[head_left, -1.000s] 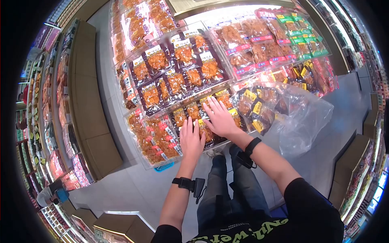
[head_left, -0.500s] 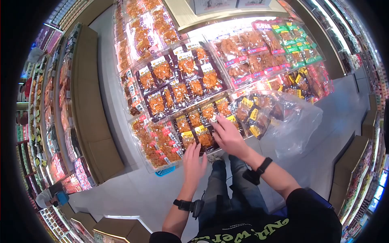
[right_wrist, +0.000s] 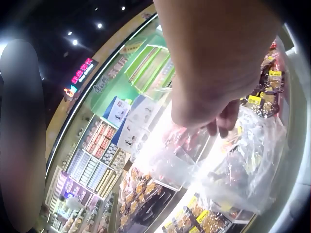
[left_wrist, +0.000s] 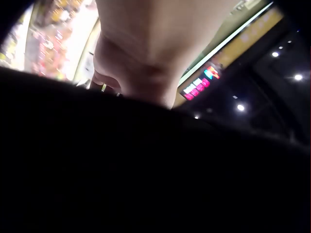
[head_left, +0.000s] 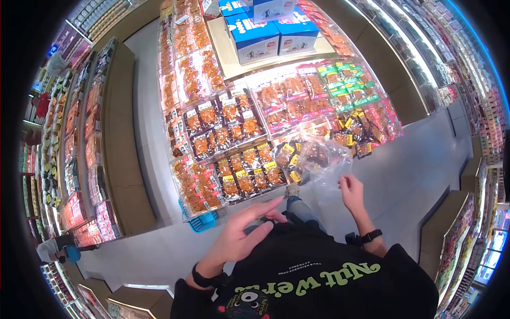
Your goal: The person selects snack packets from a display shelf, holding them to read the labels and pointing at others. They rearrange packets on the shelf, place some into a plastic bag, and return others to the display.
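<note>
My left hand (head_left: 241, 234) is raised in front of my shirt with its fingers extended and holds nothing. In the left wrist view, the back of that hand (left_wrist: 141, 53) fills the upper middle, and a black shape covers the lower half. My right hand (head_left: 353, 196) has bent fingers right at the edge of a clear plastic bag (head_left: 324, 173); I cannot tell whether they pinch it. Dark packs with yellow labels show through that bag. Beside it, a tray holds rows of dark snack packs (head_left: 245, 181). In the right wrist view, the bag (right_wrist: 243, 179) spreads below the curled fingertips.
More clear trays of packs (head_left: 220, 127) cover the display, with red-labelled packs (head_left: 196, 186) at its left corner. Blue boxes (head_left: 252, 40) stand on top. A blue basket (head_left: 202, 222) sits below the front edge. Shelves line both sides; another person (head_left: 53, 250) is far left.
Both hands have left the dark packs in the front tray. The left has come back toward my body, and the right has moved over to the plastic bag. The head view has tilted up, showing the blue boxes.
</note>
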The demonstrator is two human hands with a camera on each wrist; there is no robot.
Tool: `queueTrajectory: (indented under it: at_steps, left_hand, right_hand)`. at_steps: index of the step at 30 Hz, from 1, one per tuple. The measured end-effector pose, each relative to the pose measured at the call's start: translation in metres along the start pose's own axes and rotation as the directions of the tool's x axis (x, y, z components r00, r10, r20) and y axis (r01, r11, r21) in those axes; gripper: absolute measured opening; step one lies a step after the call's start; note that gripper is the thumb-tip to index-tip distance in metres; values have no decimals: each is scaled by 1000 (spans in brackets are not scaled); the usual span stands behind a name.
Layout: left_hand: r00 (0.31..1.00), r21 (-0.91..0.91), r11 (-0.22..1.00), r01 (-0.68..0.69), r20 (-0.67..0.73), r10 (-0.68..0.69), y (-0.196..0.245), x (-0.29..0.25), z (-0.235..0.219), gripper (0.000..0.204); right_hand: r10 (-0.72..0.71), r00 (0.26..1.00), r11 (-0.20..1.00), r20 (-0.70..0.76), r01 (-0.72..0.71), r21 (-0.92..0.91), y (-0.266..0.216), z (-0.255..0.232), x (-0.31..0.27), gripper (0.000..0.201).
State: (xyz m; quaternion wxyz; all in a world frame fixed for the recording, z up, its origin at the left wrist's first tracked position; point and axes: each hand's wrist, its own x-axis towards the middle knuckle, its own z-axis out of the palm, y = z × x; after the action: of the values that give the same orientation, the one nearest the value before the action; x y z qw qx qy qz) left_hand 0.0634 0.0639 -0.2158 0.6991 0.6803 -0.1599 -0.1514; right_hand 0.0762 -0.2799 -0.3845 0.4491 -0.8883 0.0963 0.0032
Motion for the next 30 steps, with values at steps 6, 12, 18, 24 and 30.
queueTrajectory:
  at_steps: [6,12,18,24,30]
  left_hand:
    - [667,-202,678,-707,129,734,137,61,53,45]
    - [470,39,470,-882,-11,883,177,73,82,60]
    - [199,301,179,-937,36,979,188,67,84,57]
    - [747,579,781,-234,-407,526,129,-15,73,37]
    - [616,159,981,115,-786,55,-30,-69,51,34]
  right_hand:
    - [-311,789,864,529,467,-188,26,47,87,31]
    - [-200,756,762,623,520,-386,49,124,154,37]
    - [-415,499,687,761,720,-98,71,155,170,28]
    - [-448,382,610,809,792,-36,-13,163,163,27]
    - [-381,356,600,853,798,-64,-60,168,140,28]
